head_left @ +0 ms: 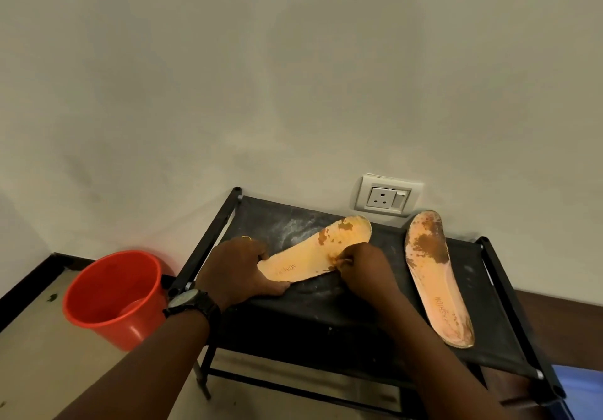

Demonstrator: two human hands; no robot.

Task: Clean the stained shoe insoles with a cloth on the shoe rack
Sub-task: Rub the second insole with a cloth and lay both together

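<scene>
Left hand (241, 269) grips the left insole's (313, 253) heel; right hand (365, 268), curled at its edge, contents unclear, should scrub toward 1 o'clock.

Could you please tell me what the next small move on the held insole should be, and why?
Probably slide the right hand along the held insole toward its toe, where brown stains sit; the left hand grips its heel on the shoe rack. What the right hand's fingers pinch is unclear.

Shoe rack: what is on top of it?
The shoe rack bears the held insole, left hand at its heel, right hand pinching its edge, and the free insole beside. No cloth shows; the hands hide what lies beneath them.
</scene>
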